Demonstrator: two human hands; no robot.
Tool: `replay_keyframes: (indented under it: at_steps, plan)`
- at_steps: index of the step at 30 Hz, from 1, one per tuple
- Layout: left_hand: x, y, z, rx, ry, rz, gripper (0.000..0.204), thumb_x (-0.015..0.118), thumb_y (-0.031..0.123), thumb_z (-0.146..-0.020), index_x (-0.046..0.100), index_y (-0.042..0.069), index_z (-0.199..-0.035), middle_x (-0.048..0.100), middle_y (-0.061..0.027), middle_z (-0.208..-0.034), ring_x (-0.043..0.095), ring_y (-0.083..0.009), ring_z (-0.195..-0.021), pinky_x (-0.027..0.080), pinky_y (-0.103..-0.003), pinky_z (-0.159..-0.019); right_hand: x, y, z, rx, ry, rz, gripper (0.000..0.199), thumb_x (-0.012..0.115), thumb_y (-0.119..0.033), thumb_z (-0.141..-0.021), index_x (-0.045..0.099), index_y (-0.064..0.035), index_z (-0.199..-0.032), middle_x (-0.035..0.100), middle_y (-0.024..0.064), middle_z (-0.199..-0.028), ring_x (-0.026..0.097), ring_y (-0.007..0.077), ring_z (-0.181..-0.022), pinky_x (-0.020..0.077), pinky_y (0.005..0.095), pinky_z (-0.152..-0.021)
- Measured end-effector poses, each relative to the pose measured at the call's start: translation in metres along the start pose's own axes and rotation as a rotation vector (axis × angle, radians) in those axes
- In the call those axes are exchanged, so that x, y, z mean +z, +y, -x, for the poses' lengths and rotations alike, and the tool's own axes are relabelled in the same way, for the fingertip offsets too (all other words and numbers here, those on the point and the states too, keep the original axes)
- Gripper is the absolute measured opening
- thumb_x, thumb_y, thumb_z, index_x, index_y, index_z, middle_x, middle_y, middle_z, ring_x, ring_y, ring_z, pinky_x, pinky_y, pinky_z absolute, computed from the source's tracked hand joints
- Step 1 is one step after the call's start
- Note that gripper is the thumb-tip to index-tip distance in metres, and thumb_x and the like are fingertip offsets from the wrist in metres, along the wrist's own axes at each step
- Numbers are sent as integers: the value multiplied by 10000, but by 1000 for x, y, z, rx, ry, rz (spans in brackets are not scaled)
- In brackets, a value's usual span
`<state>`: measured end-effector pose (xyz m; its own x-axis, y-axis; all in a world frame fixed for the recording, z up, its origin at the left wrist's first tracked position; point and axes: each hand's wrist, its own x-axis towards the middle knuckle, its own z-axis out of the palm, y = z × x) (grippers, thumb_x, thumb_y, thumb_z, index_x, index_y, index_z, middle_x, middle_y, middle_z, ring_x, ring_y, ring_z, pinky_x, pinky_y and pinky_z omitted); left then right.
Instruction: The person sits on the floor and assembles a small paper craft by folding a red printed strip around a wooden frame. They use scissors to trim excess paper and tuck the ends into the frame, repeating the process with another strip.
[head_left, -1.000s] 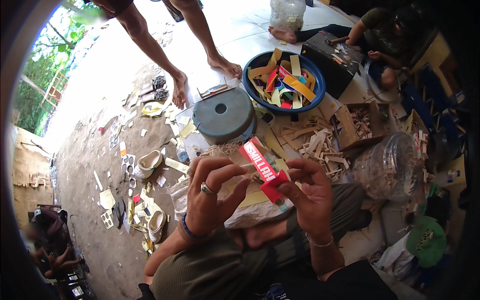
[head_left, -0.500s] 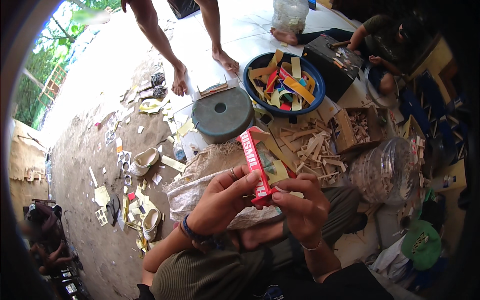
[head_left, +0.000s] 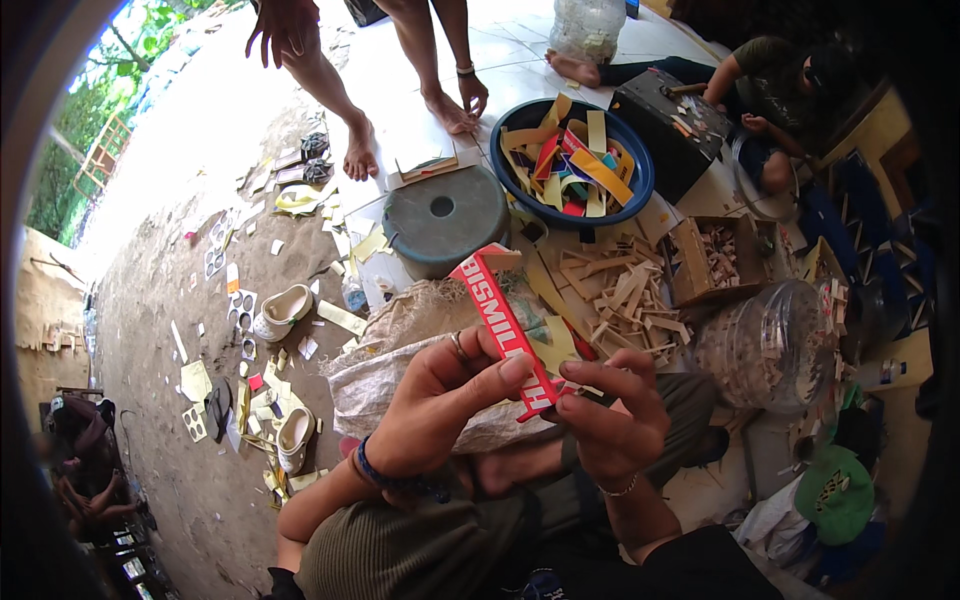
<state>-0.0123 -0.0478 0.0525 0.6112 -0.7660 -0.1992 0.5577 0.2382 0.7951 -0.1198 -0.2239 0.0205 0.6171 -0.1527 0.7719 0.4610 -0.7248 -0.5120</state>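
Observation:
A long red strip with white raised letters is held in both hands above my lap. My left hand, with a ring and a blue wristband, pinches its middle and lower part from the left. My right hand, with a thin bracelet, grips its lower end from the right. The strip tilts up and away to the left. Under it lies a pale woven sack over my knees.
A dark round stool stands ahead, and a blue basin of coloured strips behind it. Wood offcuts, a small box of pieces and a clear jar lie right. One person stands ahead; another sits at far right.
The red strip has swung from lying across my hands to pointing up and away. My hands slid to its lower end. The standing person stepped slightly; a hand now reaches toward their foot.

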Motion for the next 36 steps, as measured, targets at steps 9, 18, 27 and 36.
replay_keyframes:
  at_steps: [9,18,27,36]
  plan:
    - [-2,0,2,48,-52,-51,205,665,131,-1030,657,7,-1193,707,-34,-1148,646,-88,-1071,522,-276,-965,1,0,4,112,18,-130,173,849,-160,-793,784,-164,-952,770,121,-1060,628,236,-881,468,379,-798]
    - [-3,0,2,87,-75,-96,176,674,110,-1021,659,8,-1164,705,-34,-1123,644,-88,-1059,522,-273,-960,0,1,4,121,17,-196,147,821,-133,-807,782,-159,-947,767,108,-1026,638,223,-877,462,375,-793]
    - [-3,1,4,123,-82,-118,158,673,89,-1018,664,10,-1153,713,-27,-1087,656,-88,-1026,535,-267,-932,-2,-1,-3,103,-10,-176,140,810,-103,-791,785,-134,-925,769,103,-984,648,216,-850,457,365,-771]
    - [-5,0,5,145,-77,-179,146,675,72,-1011,664,10,-1143,713,-31,-1079,651,-93,-1021,526,-276,-930,-2,1,-6,88,-30,-145,126,803,-93,-789,781,-124,-909,771,72,-946,643,207,-832,453,353,-753]
